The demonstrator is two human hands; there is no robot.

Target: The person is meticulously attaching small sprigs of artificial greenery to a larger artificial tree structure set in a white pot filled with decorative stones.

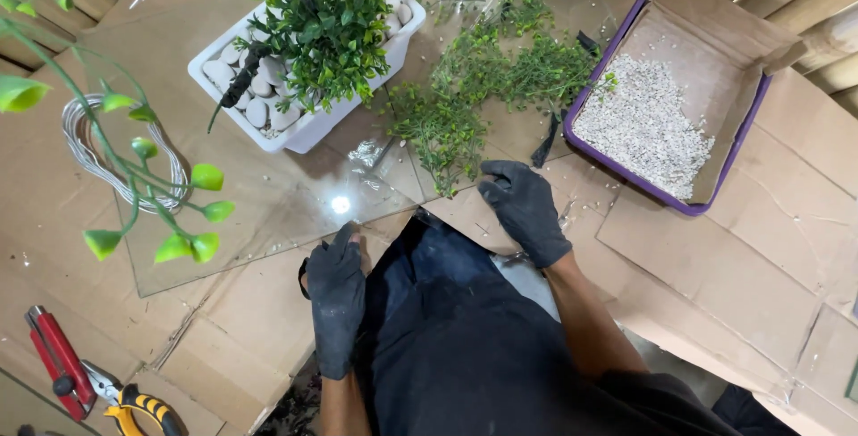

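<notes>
a: two black-gloved hands are seen at the near edge of the cardboard-covered work surface (786,248). which one is placed nearer the loose heap of small green plastic sprigs (474,96)?

b: the right hand (525,211) is the nearer one. it is laid palm down on the cardboard, fingers curled loosely, with nothing held in it. its fingertips are seen just beside the near tips of the heap, though contact cannot be told.

a: and which way is the heap laid from that hand?

b: away and slightly to the left, toward the far edge. its long axis is run diagonally, from the hand up toward the purple-rimmed cardboard tray of pale gravel (670,105) at the far right corner.

a: how is the left hand (336,297) placed?

b: it is rested by the near edge of the clear glass sheet (268,213), fingers pointed forward and narrowly gathered, nothing gripped. the heap is well apart from it, to the right and farther off.

a: what else is set near the heap?

b: a white rectangular planter with white pebbles and a green artificial bush (304,52) is stood just left of it, on the glass.
</notes>
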